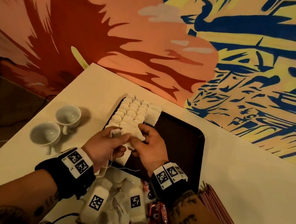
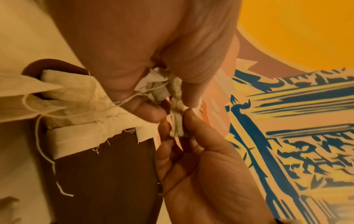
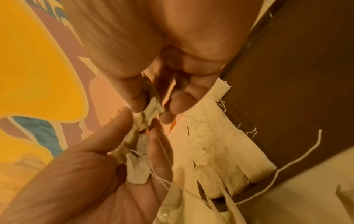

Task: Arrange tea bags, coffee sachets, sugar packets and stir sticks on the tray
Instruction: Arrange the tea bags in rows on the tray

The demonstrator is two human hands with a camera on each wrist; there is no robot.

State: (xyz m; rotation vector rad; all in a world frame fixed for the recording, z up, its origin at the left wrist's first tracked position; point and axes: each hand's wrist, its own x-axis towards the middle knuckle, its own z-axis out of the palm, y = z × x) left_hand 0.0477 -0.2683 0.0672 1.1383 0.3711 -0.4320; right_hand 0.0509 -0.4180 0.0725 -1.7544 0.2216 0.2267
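Observation:
A dark brown tray lies on the white table, and rows of white tea bags fill its left side. Just above their near end my two hands meet. My left hand grips a small crumpled bunch of tea bags with strings trailing. My right hand pinches one tea bag at the edge of that bunch between thumb and fingertips. A loose pile of tea bags sits on the table under my wrists. Red coffee sachets and red stir sticks lie near my right forearm.
Two white cups stand left of the tray, close to the table's left edge. The tray's right half is bare. A painted wall runs right behind the table. Cables lie on the floor at the left.

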